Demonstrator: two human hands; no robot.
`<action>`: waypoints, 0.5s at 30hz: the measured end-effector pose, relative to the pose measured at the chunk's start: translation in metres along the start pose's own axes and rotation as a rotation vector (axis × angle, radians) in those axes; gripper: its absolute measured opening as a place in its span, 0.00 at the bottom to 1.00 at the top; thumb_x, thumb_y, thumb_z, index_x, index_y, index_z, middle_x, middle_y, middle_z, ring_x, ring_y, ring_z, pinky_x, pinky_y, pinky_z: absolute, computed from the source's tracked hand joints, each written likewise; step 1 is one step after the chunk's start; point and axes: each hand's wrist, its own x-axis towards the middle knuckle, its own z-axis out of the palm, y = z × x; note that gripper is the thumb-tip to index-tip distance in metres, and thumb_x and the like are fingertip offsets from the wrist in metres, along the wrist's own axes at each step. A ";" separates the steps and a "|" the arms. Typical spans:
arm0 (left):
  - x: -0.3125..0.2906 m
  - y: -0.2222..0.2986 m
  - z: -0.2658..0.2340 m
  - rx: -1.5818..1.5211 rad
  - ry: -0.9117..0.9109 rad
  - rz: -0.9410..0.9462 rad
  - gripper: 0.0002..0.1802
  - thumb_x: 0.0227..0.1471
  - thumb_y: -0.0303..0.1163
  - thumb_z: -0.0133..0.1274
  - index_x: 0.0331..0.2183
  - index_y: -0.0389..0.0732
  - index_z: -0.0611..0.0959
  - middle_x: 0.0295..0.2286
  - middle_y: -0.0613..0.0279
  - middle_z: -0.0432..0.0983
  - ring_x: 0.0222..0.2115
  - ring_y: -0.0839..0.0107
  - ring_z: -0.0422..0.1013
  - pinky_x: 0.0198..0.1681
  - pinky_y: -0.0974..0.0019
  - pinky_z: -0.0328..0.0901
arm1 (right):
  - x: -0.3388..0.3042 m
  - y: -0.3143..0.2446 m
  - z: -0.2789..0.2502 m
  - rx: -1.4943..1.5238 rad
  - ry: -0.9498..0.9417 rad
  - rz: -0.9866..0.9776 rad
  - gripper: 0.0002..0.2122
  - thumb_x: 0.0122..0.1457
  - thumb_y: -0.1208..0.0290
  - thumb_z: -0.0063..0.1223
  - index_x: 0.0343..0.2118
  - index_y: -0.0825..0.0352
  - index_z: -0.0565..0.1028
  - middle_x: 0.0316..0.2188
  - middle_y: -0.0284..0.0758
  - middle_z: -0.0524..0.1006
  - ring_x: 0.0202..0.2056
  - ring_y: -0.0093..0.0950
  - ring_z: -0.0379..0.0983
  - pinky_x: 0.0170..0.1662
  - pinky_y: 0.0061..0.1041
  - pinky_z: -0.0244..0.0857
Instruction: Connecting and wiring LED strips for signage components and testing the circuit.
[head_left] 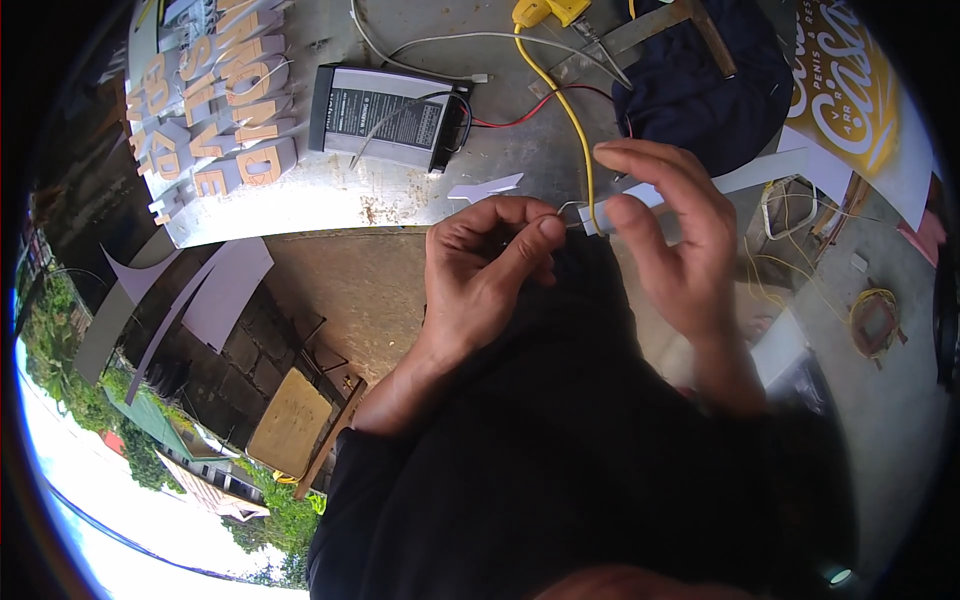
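My left hand is closed in front of my body, at the near edge of the metal table. Thumb and forefinger pinch a thin, bent pale wire, whose short end sticks out to the right; the rest is hidden by the fingers. To the right of it, my right hand is raised with its thumb and fingers apart and nothing visible between them. A yellow cable runs down the table into the gap between both hands. Behind the right hand lies a long white strip.
Beyond my left hand sits a grey-black power supply with red and black leads. A yellow tool, a metal square and dark cloth lie farther back. Channel letters stand at left; a printed sign is at right.
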 end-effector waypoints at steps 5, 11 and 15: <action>0.002 -0.002 -0.003 -0.027 -0.009 0.021 0.08 0.55 0.27 0.56 0.33 0.30 0.80 0.27 0.62 0.76 0.23 0.80 0.71 0.26 0.75 0.69 | -0.012 0.013 -0.018 0.463 0.255 0.458 0.12 0.57 0.75 0.57 0.43 0.73 0.75 0.36 0.36 0.79 0.39 0.21 0.72 0.41 0.22 0.66; 0.005 -0.011 0.002 -0.109 -0.032 0.013 0.09 0.57 0.29 0.54 0.34 0.32 0.78 0.27 0.62 0.75 0.24 0.79 0.71 0.26 0.74 0.70 | -0.042 0.009 0.021 0.735 0.077 0.583 0.13 0.52 0.78 0.61 0.41 0.72 0.75 0.34 0.33 0.78 0.34 0.17 0.73 0.39 0.15 0.67; 0.003 -0.009 0.008 -0.213 -0.003 -0.030 0.08 0.57 0.30 0.53 0.34 0.33 0.77 0.27 0.62 0.75 0.24 0.79 0.72 0.27 0.73 0.71 | -0.039 0.001 0.051 0.941 0.163 0.595 0.14 0.53 0.78 0.61 0.42 0.71 0.74 0.32 0.33 0.78 0.31 0.17 0.74 0.36 0.16 0.69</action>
